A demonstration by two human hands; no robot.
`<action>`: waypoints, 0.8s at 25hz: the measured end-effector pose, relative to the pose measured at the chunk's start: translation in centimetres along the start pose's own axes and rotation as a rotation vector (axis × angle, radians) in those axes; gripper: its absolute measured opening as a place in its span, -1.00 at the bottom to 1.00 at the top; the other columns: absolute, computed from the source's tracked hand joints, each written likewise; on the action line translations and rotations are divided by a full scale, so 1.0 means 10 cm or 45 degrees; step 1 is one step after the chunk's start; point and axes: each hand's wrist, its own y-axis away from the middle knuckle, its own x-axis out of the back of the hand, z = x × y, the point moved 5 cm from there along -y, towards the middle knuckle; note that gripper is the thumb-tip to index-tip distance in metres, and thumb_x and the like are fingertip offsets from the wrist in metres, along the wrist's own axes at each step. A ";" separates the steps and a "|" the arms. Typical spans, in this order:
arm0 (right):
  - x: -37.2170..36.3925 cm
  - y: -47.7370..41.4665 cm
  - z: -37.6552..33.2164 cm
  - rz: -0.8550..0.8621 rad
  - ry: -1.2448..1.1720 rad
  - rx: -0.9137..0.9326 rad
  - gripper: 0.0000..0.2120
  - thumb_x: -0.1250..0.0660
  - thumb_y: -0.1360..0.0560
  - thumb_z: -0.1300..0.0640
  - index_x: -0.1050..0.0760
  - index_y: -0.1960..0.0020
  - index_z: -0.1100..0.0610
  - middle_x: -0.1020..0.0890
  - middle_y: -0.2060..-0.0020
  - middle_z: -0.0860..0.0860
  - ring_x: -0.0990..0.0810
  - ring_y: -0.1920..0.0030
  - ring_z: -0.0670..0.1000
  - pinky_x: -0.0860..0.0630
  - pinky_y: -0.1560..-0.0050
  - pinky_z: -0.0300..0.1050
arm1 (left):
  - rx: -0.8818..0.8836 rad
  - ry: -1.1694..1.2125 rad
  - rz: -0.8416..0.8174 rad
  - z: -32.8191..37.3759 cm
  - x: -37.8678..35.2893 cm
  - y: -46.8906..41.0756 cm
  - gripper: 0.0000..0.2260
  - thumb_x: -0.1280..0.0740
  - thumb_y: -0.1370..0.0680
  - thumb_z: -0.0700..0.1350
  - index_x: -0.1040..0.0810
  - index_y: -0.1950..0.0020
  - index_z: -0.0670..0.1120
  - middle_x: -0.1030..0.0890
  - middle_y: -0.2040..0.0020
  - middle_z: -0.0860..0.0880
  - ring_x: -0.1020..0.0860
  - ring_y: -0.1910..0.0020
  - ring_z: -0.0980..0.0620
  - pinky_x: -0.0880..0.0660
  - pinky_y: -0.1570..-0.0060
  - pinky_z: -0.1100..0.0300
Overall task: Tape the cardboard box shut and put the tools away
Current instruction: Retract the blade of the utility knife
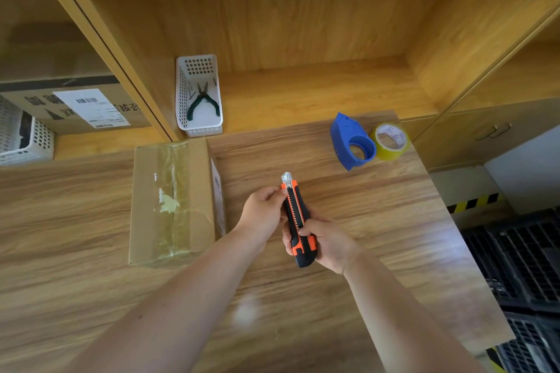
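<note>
Both hands on the knife [295,215] above the table [378,221]

Right hand [325,241] grips the handle; left hand [263,209] pinches near the blade end — taped box [172,200] lies just left; tape roll [392,141] and blue dispenser [351,142] sit farther back.

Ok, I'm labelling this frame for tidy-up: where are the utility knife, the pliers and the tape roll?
utility knife [298,222]: head view, on its orange-and-black handle.
pliers [202,100]: head view, near the pivot, in the white basket.
tape roll [394,151]: head view, on its yellowish outer band.
</note>
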 end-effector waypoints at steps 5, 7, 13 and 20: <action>0.12 -0.12 -0.12 0.003 -0.016 0.003 -0.48 -0.12 -0.38 0.38 -0.35 -0.34 0.28 -0.51 0.21 0.23 -0.48 0.24 0.17 -0.43 0.16 0.04 | 0.008 0.013 0.020 0.09 -0.07 -0.16 -0.79 -0.26 -0.62 -0.03 -0.67 0.06 -0.03 -0.70 0.01 -0.21 -0.65 0.11 -0.14 -0.59 -0.09 -0.06; 0.18 -0.15 -0.17 0.039 0.006 0.012 -0.49 -0.14 -0.37 0.38 -0.37 -0.33 0.27 -0.52 0.21 0.22 -0.51 0.25 0.15 -0.47 0.17 0.03 | 0.005 0.014 0.011 0.12 -0.12 -0.22 -0.79 -0.26 -0.61 -0.02 -0.67 0.07 -0.02 -0.70 0.03 -0.23 -0.65 0.08 -0.25 -0.60 -0.05 -0.11; 0.39 -0.19 -0.26 0.115 -0.142 0.072 -0.61 -0.26 -0.39 0.35 -0.49 -0.21 0.19 -0.59 0.11 0.18 -0.60 0.16 0.14 -0.57 -0.05 0.26 | 0.030 0.109 -0.057 0.21 -0.23 -0.42 -0.82 -0.28 -0.62 -0.06 -0.64 -0.07 -0.10 -0.71 0.06 -0.22 -0.61 0.26 -0.07 -0.55 0.27 0.09; 0.63 -0.21 -0.34 0.133 -0.216 0.125 -0.53 -0.31 -0.42 0.40 -0.44 -0.32 0.18 -0.60 0.01 0.16 -0.61 -0.03 0.19 -0.53 -0.11 0.35 | 0.106 0.208 0.033 0.32 -0.33 -0.66 -0.82 -0.31 -0.61 -0.09 -0.61 -0.15 -0.10 -0.68 0.07 -0.09 -0.65 0.29 0.05 -0.51 0.46 0.30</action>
